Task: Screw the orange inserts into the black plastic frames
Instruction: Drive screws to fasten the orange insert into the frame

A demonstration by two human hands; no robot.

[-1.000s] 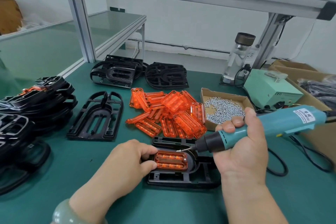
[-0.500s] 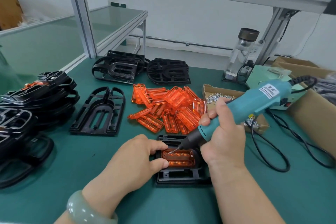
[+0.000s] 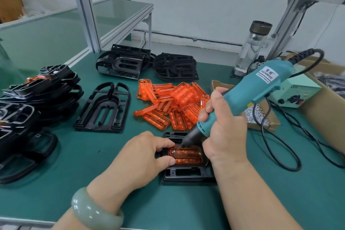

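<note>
A black plastic frame point(image 3: 186, 174) lies on the green mat in front of me with an orange insert point(image 3: 188, 156) seated in it. My left hand point(image 3: 141, 157) pinches the frame's left edge, thumb and forefinger beside the insert. My right hand point(image 3: 224, 132) grips a teal electric screwdriver point(image 3: 246, 91), tilted steeply, its bit tip resting on the insert's upper left corner. A pile of loose orange inserts point(image 3: 173, 104) lies just behind.
Empty black frames point(image 3: 104, 108) lie to the left and at the back point(image 3: 175, 67); a stack of frames point(image 3: 37, 87) stands at far left. A cardboard box of screws point(image 3: 261, 115), a power unit point(image 3: 298, 93), a glass bottle point(image 3: 252, 46) and trailing cable point(image 3: 276, 147) sit at right.
The screwdriver has swung from nearly level to steeply tilted, and its bit has shifted from the insert's right side to the upper left corner. My left hand stays on the frame.
</note>
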